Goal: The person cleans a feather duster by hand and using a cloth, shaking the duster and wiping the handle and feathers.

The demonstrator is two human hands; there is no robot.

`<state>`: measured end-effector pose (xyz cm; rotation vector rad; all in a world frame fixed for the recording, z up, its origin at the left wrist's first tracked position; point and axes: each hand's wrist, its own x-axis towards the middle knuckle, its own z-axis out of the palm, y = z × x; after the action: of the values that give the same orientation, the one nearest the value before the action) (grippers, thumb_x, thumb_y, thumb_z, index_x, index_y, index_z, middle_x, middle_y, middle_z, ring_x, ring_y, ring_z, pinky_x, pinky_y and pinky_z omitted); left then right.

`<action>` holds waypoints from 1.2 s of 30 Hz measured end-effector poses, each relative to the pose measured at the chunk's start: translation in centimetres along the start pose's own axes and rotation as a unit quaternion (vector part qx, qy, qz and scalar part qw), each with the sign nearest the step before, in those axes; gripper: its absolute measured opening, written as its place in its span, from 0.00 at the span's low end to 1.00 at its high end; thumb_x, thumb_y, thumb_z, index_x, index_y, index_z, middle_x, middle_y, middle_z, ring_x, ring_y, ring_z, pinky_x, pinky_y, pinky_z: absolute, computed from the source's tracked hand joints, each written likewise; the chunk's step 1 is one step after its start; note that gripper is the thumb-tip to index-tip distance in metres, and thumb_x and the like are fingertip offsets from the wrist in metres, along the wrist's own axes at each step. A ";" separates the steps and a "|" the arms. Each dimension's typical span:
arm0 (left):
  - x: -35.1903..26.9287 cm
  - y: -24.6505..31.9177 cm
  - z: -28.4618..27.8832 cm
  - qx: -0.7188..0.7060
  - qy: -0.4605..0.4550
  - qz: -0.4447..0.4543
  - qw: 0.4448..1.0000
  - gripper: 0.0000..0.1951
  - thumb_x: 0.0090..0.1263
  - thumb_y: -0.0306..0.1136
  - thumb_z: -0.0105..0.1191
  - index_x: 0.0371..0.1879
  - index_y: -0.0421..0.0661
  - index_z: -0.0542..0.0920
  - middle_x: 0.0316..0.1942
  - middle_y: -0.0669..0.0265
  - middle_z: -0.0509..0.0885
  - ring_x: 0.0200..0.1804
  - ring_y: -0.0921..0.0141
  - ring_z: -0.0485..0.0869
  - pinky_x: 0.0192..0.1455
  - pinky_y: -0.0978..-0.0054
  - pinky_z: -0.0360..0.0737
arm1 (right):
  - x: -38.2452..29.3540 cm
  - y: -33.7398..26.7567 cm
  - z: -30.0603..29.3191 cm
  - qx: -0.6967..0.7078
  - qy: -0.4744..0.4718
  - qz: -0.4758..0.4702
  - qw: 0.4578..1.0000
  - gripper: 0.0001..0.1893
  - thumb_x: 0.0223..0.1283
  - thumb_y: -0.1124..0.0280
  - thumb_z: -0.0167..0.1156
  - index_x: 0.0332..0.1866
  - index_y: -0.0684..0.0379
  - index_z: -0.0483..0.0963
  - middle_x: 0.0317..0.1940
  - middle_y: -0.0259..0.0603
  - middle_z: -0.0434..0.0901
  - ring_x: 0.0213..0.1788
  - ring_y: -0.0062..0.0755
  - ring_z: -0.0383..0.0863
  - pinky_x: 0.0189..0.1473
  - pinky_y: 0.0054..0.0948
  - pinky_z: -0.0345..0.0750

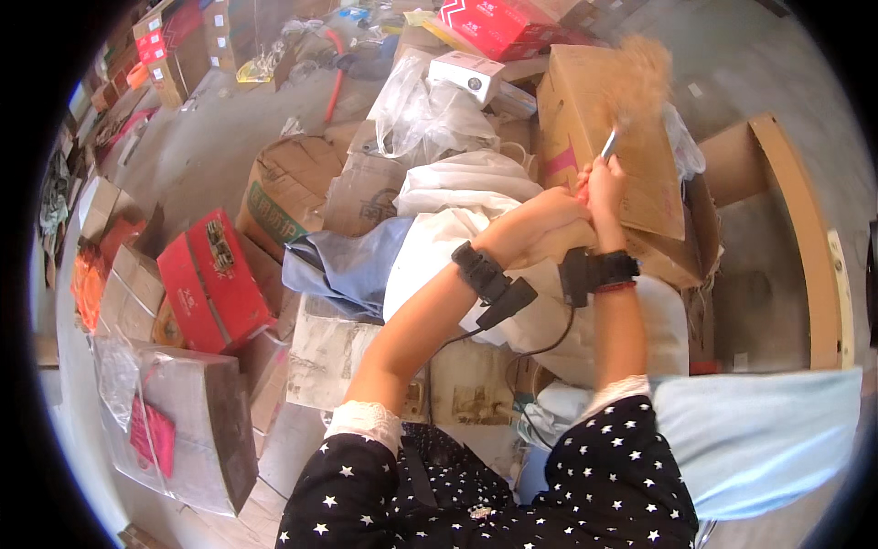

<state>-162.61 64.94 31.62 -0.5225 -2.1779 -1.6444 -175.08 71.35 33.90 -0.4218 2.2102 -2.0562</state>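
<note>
My right hand (608, 184) is closed around a fluffy tan duster-like thing (634, 75), gripping it by its silver shaft (609, 143). Motion blurs the tuft, which shows in front of a large cardboard box (583, 110). Pressed against my right hand is my left hand (568, 206), its fingers curled and partly hidden. A small reddish bit shows between the two hands, too small to name. Off-white cloth (466, 185) lies bunched below and left of my hands. Black straps with cabled devices sit on both wrists.
On the left are a red box (212, 285) and a plastic-wrapped carton (185, 425). A white box (466, 74) and a clear plastic bag (429, 117) lie ahead. An open carton (799, 226) stands right, above light blue cloth (754, 439). Blue-grey fabric (350, 261) borders the off-white cloth.
</note>
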 end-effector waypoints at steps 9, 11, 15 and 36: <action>-15.8 2.7 4.6 -0.285 0.049 -0.389 0.875 0.11 0.57 0.31 0.49 0.34 0.36 0.77 0.30 0.66 0.79 0.32 0.78 0.76 0.31 0.79 0.74 | -18.1 6.8 2.5 -0.019 -0.157 0.091 0.983 0.12 0.62 0.72 0.43 0.49 0.61 0.66 0.14 0.31 0.64 0.10 0.16 0.62 0.10 0.18 0.61; -20.5 3.5 7.9 -0.350 0.101 -0.380 0.850 0.09 0.56 0.27 0.50 0.34 0.37 0.76 0.30 0.67 0.79 0.31 0.79 0.75 0.30 0.81 0.73 | -23.9 5.3 1.8 0.095 -0.247 0.195 0.944 0.21 0.62 0.72 0.44 0.61 0.57 0.57 0.17 0.30 0.64 0.13 0.14 0.60 0.13 0.16 0.61; -24.5 5.8 12.7 -0.283 0.016 -0.354 0.892 0.07 0.55 0.26 0.49 0.31 0.37 0.75 0.29 0.70 0.78 0.31 0.79 0.74 0.34 0.82 0.72 | -30.5 5.1 -2.8 0.113 -0.134 0.149 0.973 0.25 0.63 0.71 0.44 0.65 0.54 0.49 0.18 0.30 0.62 0.15 0.14 0.60 0.14 0.15 0.60; -30.7 10.1 15.6 -0.226 0.037 -0.375 0.898 0.09 0.53 0.31 0.52 0.30 0.40 0.76 0.26 0.69 0.78 0.31 0.78 0.74 0.35 0.79 0.71 | -38.6 4.8 -4.1 0.113 -0.053 0.105 0.987 0.25 0.63 0.71 0.43 0.65 0.51 0.49 0.17 0.28 0.61 0.14 0.15 0.59 0.14 0.15 0.61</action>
<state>-131.97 80.25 20.88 0.3390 -2.0517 -2.5374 -139.78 85.72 24.90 -0.2577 1.8487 -2.0855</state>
